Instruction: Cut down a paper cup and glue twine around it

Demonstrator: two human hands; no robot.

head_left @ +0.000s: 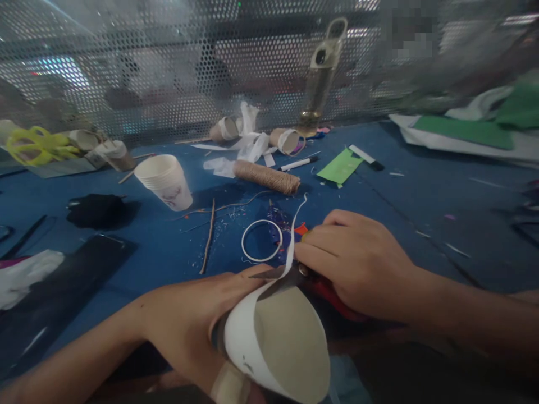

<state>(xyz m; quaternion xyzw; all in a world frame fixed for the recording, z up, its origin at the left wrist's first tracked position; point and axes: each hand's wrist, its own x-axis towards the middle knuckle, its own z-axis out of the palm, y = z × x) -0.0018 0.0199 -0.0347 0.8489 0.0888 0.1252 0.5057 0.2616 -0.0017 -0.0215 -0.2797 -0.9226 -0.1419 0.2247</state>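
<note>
My left hand (pixel 189 320) is closed around a white paper cup (pixel 290 348), tilted with its mouth toward me. In my right hand (pixel 362 264) is a pair of red-handled scissors (pixel 305 275), its blades astride the cup's rim. A thin white paper strip (pixel 290 247) curls up from the cut edge. Just beyond the blades lies a white paper ring (pixel 261 240) on the blue table. Beside it is a dark blue object with a pointed tip (pixel 275 219), partly hidden by the strip and my right hand.
Stacked paper cups (pixel 164 182), a twig (pixel 208 235) and a twine roll (pixel 267 177) lie ahead. Behind them are a marker (pixel 297 164), green paper (pixel 340 167) and a bottle (pixel 318 84). Yellow scissors (pixel 40 146) rest at left. A perforated metal screen (pixel 168 73) borders the back.
</note>
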